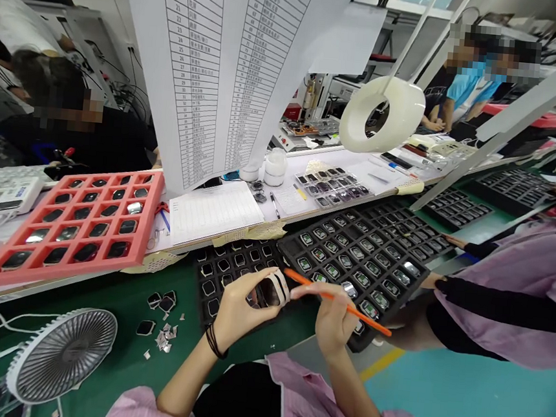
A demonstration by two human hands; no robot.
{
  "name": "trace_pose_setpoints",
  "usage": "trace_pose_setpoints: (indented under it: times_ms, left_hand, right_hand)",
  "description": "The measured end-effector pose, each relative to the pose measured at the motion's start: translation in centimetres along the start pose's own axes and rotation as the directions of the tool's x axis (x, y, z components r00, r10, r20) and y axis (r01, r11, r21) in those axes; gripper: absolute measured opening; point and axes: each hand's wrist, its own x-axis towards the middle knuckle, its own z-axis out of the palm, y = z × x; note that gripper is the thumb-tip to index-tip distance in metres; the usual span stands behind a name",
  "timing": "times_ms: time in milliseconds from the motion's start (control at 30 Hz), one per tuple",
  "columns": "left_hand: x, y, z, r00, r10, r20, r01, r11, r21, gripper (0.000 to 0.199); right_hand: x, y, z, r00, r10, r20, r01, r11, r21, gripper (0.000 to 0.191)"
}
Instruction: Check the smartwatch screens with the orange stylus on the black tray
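Between the thumb and fingers of my left hand (245,303) is a rounded-square watch case (275,289) with a dark face and a pale rim. My right hand (335,320) is closed around a thin orange stick tool (370,322), whose upper left end reaches the top edge of the case. One finger of that hand points at the case's right side. Beneath both hands lie a black tray (201,296) of square frames and a larger black tray (338,240) holding several watch parts with green and silver insides.
A red foam tray (146,236) of watch parts sits on the left shelf. Below it stand a white fan (63,355) and loose scraps (165,338). A printed sheet (196,84) and a tape roll (410,113) hang ahead. At right, a co-worker's pink sleeve (518,294) is close.
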Motion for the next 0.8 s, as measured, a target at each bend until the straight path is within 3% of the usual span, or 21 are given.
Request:
trace_pose_setpoints:
  times_ms: [67, 167, 267, 433, 600, 700, 800]
  left_hand:
    - [0.1, 0.0, 0.1, 1.0, 0.0, 0.031, 0.0, 1.0, 0.017, 0.049]
    - [0.4, -0.6, 0.8, 0.998, -0.009, 0.069, 0.005, 0.999, 0.054, 0.042]
    - [0.8, -2.1, 2.4, 0.99, -0.068, 0.125, 0.067, 0.998, 0.012, 0.035]
    - [0.3, -7.0, 6.9, 0.961, -0.219, 0.171, 0.241, 0.963, -0.121, 0.039]
    - [-2.7, -13.2, 11.7, 0.9, -0.376, 0.221, 0.37, 0.927, 0.069, 0.033]
    - [-4.5, -16.2, 14.1, 0.878, -0.423, 0.223, 0.382, 0.901, 0.207, 0.032]
    - [-5.5, -18.1, 17.0, 0.881, -0.394, 0.26, 0.311, 0.899, 0.31, 0.037]
  right_hand:
    - [-0.1, 1.0, 0.2, 0.987, 0.141, -0.075, -0.135, 0.988, 0.081, 0.035]
    - [-0.4, 2.5, 0.7, 0.906, 0.422, 0.026, -0.419, 0.89, 0.181, 0.021]
    - [-0.9, 4.6, 0.6, 0.818, 0.57, 0.08, -0.57, 0.783, 0.248, 0.028]
    - [-3.3, 9.6, -1.7, 0.741, 0.672, 0.013, -0.644, 0.704, 0.3, 0.037]
    - [-8.4, 14.1, -4.3, 0.695, 0.714, -0.079, -0.711, 0.7, 0.068, 0.037]
    - [-10.9, 16.8, -5.8, 0.707, 0.69, -0.157, -0.702, 0.712, -0.032, 0.035]
    - [-11.9, 20.1, -7.6, 0.739, 0.623, -0.255, -0.668, 0.725, -0.167, 0.036]
